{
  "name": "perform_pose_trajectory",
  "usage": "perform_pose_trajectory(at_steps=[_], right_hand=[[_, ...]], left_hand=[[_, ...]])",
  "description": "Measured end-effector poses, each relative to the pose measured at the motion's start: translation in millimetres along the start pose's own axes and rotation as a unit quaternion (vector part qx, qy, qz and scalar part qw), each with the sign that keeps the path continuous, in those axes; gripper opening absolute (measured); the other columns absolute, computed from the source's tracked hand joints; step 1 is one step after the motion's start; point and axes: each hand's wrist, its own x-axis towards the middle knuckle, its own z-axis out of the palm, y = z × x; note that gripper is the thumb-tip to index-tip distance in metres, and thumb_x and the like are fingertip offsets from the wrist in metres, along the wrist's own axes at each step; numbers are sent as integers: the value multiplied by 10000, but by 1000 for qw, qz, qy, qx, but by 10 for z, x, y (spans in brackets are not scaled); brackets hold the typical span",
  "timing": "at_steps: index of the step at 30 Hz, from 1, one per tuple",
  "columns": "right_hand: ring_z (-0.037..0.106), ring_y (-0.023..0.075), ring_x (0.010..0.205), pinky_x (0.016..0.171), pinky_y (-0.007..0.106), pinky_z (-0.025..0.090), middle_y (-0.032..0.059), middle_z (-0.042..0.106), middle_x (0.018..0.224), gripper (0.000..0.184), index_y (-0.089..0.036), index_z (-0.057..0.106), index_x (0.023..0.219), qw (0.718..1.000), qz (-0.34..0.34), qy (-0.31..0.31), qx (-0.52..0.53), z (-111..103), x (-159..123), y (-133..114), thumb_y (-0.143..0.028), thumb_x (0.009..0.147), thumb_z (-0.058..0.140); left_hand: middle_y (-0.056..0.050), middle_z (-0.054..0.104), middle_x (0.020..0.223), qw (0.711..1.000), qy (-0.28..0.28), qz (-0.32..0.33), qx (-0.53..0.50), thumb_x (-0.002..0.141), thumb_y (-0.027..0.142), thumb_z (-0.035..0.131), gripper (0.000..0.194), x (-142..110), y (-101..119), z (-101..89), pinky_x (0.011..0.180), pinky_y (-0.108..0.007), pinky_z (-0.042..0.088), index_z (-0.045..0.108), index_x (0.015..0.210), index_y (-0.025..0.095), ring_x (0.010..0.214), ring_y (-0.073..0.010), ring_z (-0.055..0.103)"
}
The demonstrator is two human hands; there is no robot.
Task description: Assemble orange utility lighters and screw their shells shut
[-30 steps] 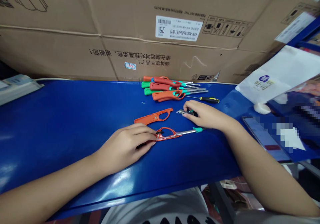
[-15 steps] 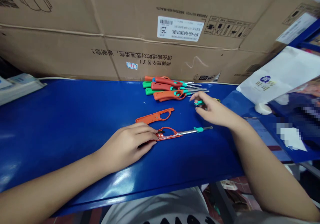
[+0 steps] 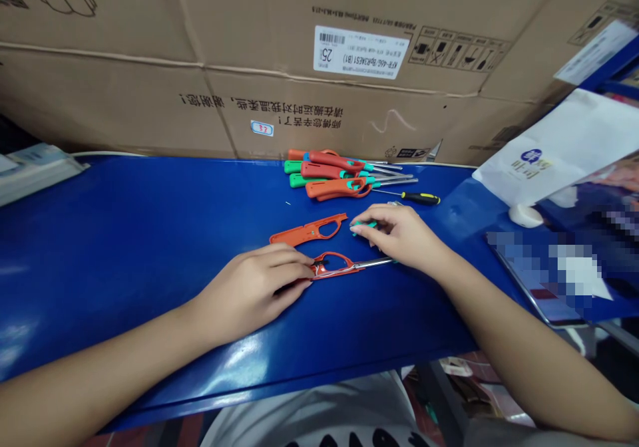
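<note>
An opened orange lighter body [image 3: 337, 265] with a metal tube lies on the blue table [image 3: 130, 234]. My left hand [image 3: 249, 291] is closed and presses down on its handle end. A loose orange shell half [image 3: 308, 230] lies just behind it. My right hand [image 3: 399, 234] hovers over the metal tube, fingers pinched on a small teal part [image 3: 360, 224] near the shell half's right end.
A pile of several orange and green long lighters [image 3: 339, 175] lies by the big cardboard boxes [image 3: 279, 68] at the back. A black-and-yellow screwdriver [image 3: 417, 198] lies right of it. A white bag [image 3: 559, 148] and a phone [image 3: 529, 281] are at right.
My right hand went back toward the screwdriver, took a small teal part, and has come left and nearer, close to the loose shell half. The left hand has stayed put.
</note>
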Motion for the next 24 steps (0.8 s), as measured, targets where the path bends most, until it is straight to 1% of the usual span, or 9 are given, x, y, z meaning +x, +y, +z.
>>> perform_pose_trajectory(at_steps=[3,6,9,11,13,15,19,21,24], right_hand=[[652,144,544,526,279,549,2,673,718,284,-201,621,884,994,82,6,73,16,10,19,-423,805,778],[694,170,601,585,294,573,-5,658,686,363,-215,552,853,989,106,19,97,49,30,53,-497,800,776],[690,166,615,614,293,566,0,653,663,307,-213,555,869,991,115,13,68,48,51,74,-498,894,667],[681,159,632,620,291,564,4,652,705,207,-210,560,922,991,119,-1,66,19,52,82,-409,929,615],[668,154,672,634,292,555,22,657,806,124,-202,576,990,995,94,-18,30,-29,38,93,-290,907,604],[629,147,695,670,302,535,43,643,908,173,-192,605,1037,997,31,-34,-68,-85,16,110,-214,866,615],[563,148,748,747,315,477,58,597,991,79,-185,624,984,969,-69,-60,-230,-171,-16,131,-201,910,599],[554,157,773,733,301,441,46,600,950,45,-188,604,921,964,-87,-84,-237,-181,-23,111,-224,946,592],[531,146,743,693,279,413,17,587,860,112,-195,572,872,970,-122,-112,-180,-154,-41,30,-249,966,600]], left_hand=[[-39,761,1115,1000,4,2,-3,991,164,582,182,-2,1,7,895,-315,570,730,1088,210,1021,-184,715],[-40,762,1117,1000,7,5,-2,989,164,589,181,-7,-1,15,894,-316,572,727,1096,210,1024,-185,715],[-44,765,1110,1000,12,6,-3,988,164,592,177,-6,-3,15,895,-315,575,728,1094,206,1020,-185,716],[-44,765,1109,1000,10,5,-6,987,158,591,178,-4,-2,11,903,-317,574,728,1092,203,1023,-185,716],[-40,764,1112,1000,5,2,-8,986,154,590,180,-4,-1,6,911,-321,572,728,1091,205,1029,-187,714],[-37,762,1119,1000,3,0,-8,987,158,591,180,-7,0,3,918,-325,570,727,1093,209,1036,-188,711],[-36,760,1127,1000,0,-1,-12,995,163,588,178,-12,1,3,923,-330,566,723,1103,205,1041,-185,706],[-38,761,1125,1000,0,-1,-17,996,162,588,178,-12,0,4,926,-331,566,722,1106,204,1038,-183,706],[-45,764,1116,1000,0,-2,-24,997,166,587,180,-7,-3,3,926,-330,568,722,1109,205,1028,-185,708]])
